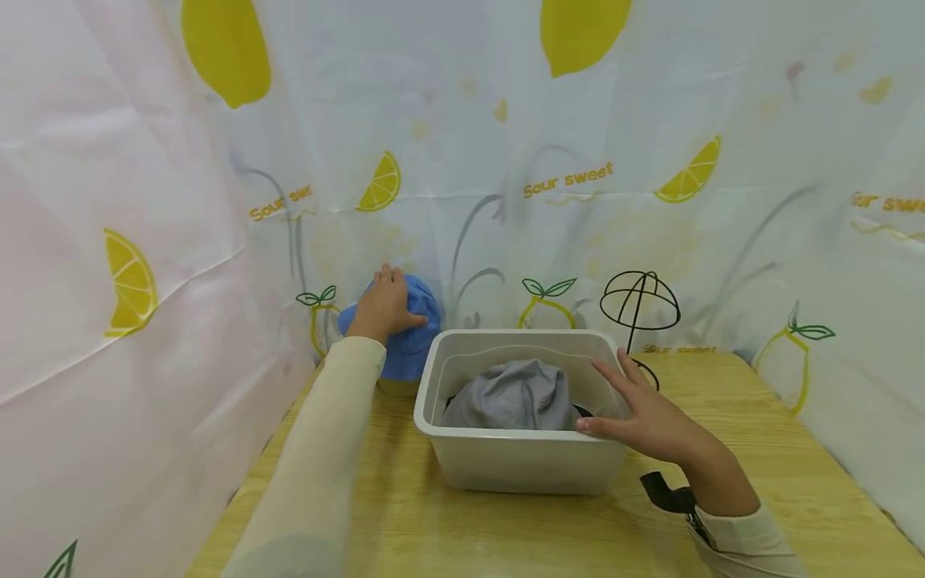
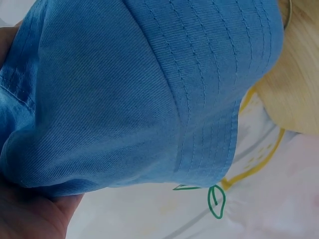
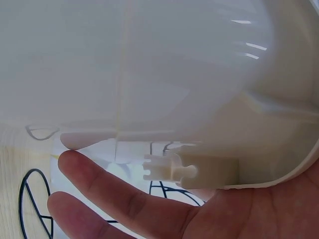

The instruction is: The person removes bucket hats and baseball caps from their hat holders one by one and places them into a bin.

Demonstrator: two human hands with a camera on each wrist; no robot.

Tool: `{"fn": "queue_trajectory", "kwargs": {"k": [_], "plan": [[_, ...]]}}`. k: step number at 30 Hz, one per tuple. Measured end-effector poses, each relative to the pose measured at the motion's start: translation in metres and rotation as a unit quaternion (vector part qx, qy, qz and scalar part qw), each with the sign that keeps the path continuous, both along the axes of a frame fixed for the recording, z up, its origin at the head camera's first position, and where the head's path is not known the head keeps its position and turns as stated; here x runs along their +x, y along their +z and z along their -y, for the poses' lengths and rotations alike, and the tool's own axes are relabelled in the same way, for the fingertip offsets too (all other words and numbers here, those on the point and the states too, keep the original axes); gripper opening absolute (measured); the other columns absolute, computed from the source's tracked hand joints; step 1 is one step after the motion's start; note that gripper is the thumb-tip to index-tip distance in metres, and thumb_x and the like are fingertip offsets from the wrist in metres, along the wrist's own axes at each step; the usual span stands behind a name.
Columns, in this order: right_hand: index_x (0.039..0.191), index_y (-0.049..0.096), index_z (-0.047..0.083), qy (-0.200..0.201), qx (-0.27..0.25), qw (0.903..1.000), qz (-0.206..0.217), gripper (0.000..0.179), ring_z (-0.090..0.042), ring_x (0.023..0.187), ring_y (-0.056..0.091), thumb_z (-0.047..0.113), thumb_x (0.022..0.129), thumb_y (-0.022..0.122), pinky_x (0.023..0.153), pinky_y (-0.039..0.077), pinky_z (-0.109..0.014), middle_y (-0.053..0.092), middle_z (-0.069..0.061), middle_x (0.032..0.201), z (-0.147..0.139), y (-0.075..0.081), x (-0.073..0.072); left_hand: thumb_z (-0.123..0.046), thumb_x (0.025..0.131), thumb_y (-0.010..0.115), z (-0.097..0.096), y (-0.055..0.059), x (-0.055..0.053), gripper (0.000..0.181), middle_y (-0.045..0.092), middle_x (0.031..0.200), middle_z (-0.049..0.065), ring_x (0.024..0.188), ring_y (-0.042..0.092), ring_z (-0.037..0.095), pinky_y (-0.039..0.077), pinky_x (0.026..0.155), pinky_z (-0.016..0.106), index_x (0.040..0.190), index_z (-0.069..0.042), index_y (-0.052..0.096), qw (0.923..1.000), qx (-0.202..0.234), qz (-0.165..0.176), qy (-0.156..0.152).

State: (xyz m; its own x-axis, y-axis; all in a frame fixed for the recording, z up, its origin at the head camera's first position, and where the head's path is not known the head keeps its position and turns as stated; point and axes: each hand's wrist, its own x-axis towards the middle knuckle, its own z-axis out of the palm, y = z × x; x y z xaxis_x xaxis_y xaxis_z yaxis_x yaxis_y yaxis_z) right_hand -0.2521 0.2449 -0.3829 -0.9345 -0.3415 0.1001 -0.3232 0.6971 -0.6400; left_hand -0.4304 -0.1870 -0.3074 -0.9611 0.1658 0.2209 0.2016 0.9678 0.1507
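A blue bucket hat (image 1: 408, 353) is near the table's far left corner, its stitched brim (image 2: 214, 45) large in the left wrist view. My left hand (image 1: 383, 305) grips its crown, with the cloth between thumb and fingers. To its right stands a pale plastic bin (image 1: 516, 466) holding a crumpled grey cloth hat (image 1: 516, 397). My right hand (image 1: 643, 417) is spread over the bin's right front corner, thumb towards the front rim. Seen from the right wrist, its fingers (image 3: 124, 199) extend nearly straight beside the bin's outer wall (image 3: 65, 64).
Behind the bin's right end stands a black wire hat stand (image 1: 639, 301) with a domed top. Everything rests on a wood-grain table (image 1: 405, 530). A lemon-print curtain (image 1: 462, 120) hangs close around the back and sides. A black fitting (image 1: 668, 494) sits at the right wrist.
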Motion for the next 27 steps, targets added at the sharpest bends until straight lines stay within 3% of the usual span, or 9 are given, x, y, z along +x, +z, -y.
{"fn": "queue_trajectory", "kwargs": {"k": [4, 12, 22, 27], "plan": [[0.168, 0.017, 0.026, -0.003, 0.001, 1.0, 0.001, 0.102, -0.063, 0.151, 0.004, 0.06, 0.09, 0.074, 0.102, 0.029, -0.084, -0.016, -0.014, 0.173, 0.002, 0.0, 0.0, -0.051, 0.083, 0.084, 0.005, -0.001, -0.003, 0.124, 0.005, 0.167, 0.037, 0.154, 0.013, 0.055, 0.033, 0.119, 0.063, 0.16, 0.013, 0.012, 1.0, 0.003, -0.001, -0.002], [0.168, 0.018, 0.024, -0.003, 0.002, 1.0, -0.002, 0.102, -0.063, 0.151, 0.005, 0.059, 0.09, 0.073, 0.102, 0.03, -0.083, -0.015, -0.015, 0.173, 0.002, 0.001, 0.001, -0.051, 0.081, 0.086, 0.008, 0.003, 0.0, 0.126, 0.006, 0.167, 0.037, 0.15, 0.027, 0.054, 0.039, 0.115, 0.06, 0.161, 0.013, 0.012, 0.9998, 0.016, -0.011, 0.0], [0.168, 0.017, 0.024, -0.003, 0.002, 1.0, 0.0, 0.103, -0.063, 0.151, 0.004, 0.06, 0.09, 0.074, 0.103, 0.029, -0.083, -0.016, -0.014, 0.173, 0.002, -0.001, 0.0, -0.054, 0.084, 0.083, 0.01, 0.012, 0.004, 0.127, 0.001, 0.169, 0.034, 0.151, 0.027, 0.052, 0.034, 0.12, 0.058, 0.162, 0.011, 0.006, 0.9996, 0.028, 0.0, 0.004], [0.168, 0.017, 0.027, -0.001, 0.0, 1.0, -0.001, 0.101, -0.063, 0.152, 0.003, 0.059, 0.09, 0.073, 0.103, 0.029, -0.084, -0.016, -0.014, 0.173, 0.002, 0.0, 0.0, -0.053, 0.086, 0.082, 0.009, 0.007, 0.005, 0.123, 0.001, 0.17, 0.032, 0.152, 0.026, 0.05, 0.034, 0.12, 0.058, 0.162, 0.01, 0.008, 0.9994, 0.033, 0.001, -0.004]]}}
